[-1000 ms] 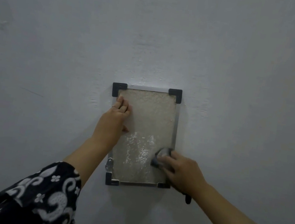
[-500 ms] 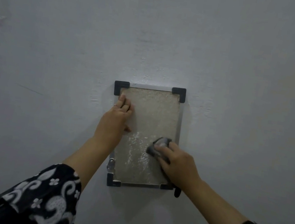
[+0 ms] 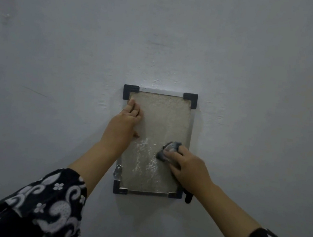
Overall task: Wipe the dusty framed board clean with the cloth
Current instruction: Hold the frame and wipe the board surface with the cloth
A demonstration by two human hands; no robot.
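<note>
A small framed board [image 3: 163, 117] with a metal rim and black corner caps stands upright against the grey wall. Its face is coated in pale dust, with shinier streaks in the lower middle. My left hand [image 3: 123, 125] lies flat on the board's upper left edge, fingers together, holding nothing. My right hand [image 3: 187, 167] presses a bunched grey cloth [image 3: 168, 150] against the board's right side, just below mid-height. A dark end of the cloth hangs below my right wrist at the frame's lower right corner.
The plain grey wall [image 3: 60, 54] surrounds the board on all sides. A small metal clip [image 3: 118, 170] sits on the frame's lower left edge. My patterned black-and-white sleeves fill the bottom corners.
My right hand has carried the cloth up the board's right side from near the lower right corner. My left hand has stayed in place on the upper left edge.
</note>
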